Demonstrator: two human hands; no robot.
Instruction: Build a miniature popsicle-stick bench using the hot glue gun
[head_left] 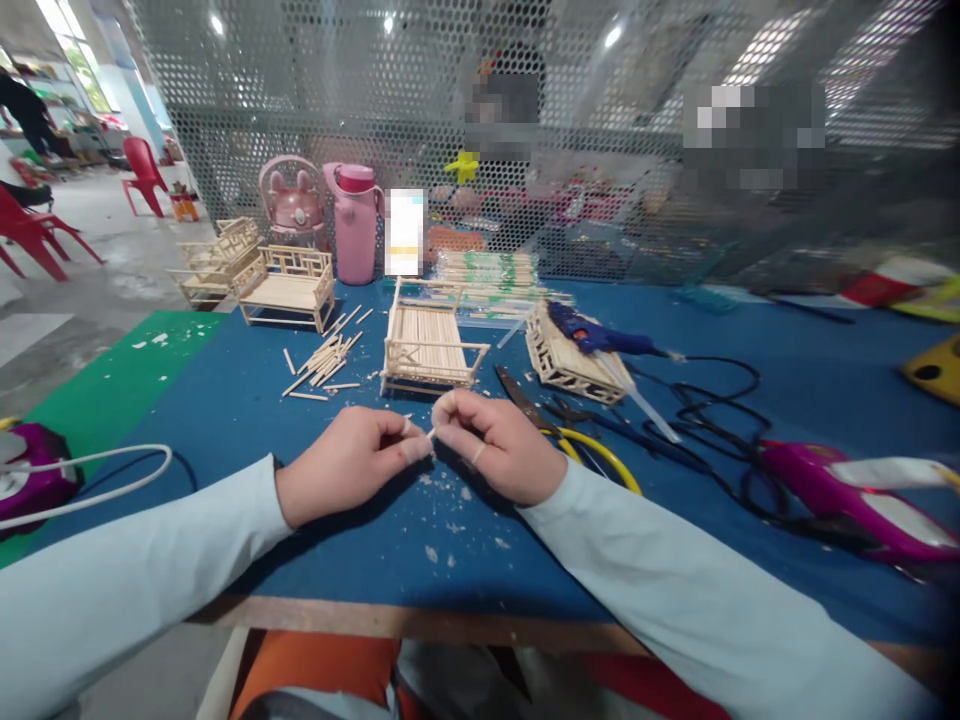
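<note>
Low over the blue table, my left hand (356,458) and my right hand (499,445) meet fingertip to fingertip. Both pinch a short, thin wooden stick (431,434), most of it hidden by the fingers. Just beyond my hands stands a small bench model (427,338) built of wooden sticks. Loose cut sticks (324,360) lie in a heap to its left. On the right, a blue glue gun (592,330) with a clear glue stick rests on another stick model (555,365). Scissors with yellow handles (600,455) lie beside my right forearm.
Finished-looking stick benches (289,285) stand at the back left near a pink bottle (356,225). Packs of sticks (487,270) lie by the perforated metal screen (600,200). Black cables and a purple device (855,495) occupy the right side. White scraps dot the front.
</note>
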